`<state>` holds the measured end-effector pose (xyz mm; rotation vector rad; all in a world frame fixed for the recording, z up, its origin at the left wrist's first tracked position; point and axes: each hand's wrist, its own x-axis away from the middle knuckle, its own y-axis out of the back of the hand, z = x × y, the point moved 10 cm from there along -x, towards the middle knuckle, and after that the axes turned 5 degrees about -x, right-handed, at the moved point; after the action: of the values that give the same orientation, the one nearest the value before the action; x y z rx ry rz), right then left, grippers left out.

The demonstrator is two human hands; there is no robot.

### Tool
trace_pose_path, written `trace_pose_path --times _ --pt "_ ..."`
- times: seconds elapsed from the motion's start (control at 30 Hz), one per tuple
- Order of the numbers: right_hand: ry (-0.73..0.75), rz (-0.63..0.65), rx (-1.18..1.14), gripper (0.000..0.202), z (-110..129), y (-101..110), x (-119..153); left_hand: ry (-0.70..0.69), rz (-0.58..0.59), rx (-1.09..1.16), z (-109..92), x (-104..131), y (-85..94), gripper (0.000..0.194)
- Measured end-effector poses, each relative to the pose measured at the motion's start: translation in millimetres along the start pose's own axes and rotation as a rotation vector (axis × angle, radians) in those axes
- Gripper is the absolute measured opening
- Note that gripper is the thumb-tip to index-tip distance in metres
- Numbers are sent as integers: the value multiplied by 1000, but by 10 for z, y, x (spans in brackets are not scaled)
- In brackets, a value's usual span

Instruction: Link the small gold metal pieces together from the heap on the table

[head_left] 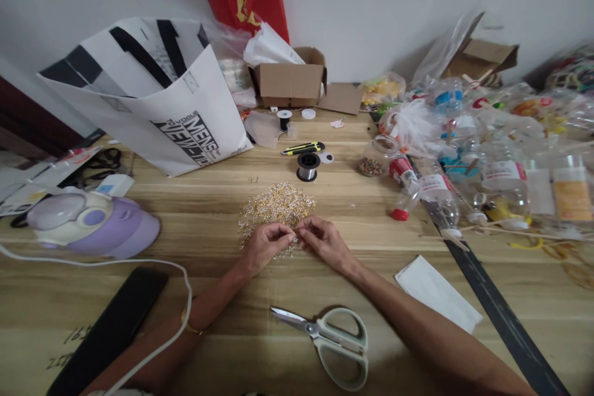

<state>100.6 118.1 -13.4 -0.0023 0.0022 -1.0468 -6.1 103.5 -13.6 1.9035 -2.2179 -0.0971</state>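
My left hand and my right hand meet at the near edge of a pile of small gold and silver bits, perhaps beads or findings. Thumb and forefinger are pinched together on each hand, the tips almost touching. Whatever lies between them is too small to make out. Beyond the pile stands a black spool of thin silvery wire. Closer to me, scissors with pale grey handles lie on the wooden table, blades pointing left.
Behind the spool lies a yellow-and-black utility knife. A white paper bag and a purple-and-white device with a cable stand left. Plastic bottles crowd the right, near a folded white paper. A cardboard box sits behind.
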Motion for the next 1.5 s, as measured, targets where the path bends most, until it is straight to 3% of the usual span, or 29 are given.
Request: trace_pose_path --times 0.23,0.83,1.17,1.5 --pt "-103 39 -186 28 -94 -74 -16 -61 -18 -43 -6 15 4 16" --pt "-244 51 -371 30 -200 -114 -19 -241 -162 -216 -193 88 93 10" --pt "-209 66 -404 25 -131 -139 -2 -356 -181 -321 -319 134 77 9" --pt "-217 70 -417 27 -172 -131 -8 -324 -178 -310 -305 130 78 9"
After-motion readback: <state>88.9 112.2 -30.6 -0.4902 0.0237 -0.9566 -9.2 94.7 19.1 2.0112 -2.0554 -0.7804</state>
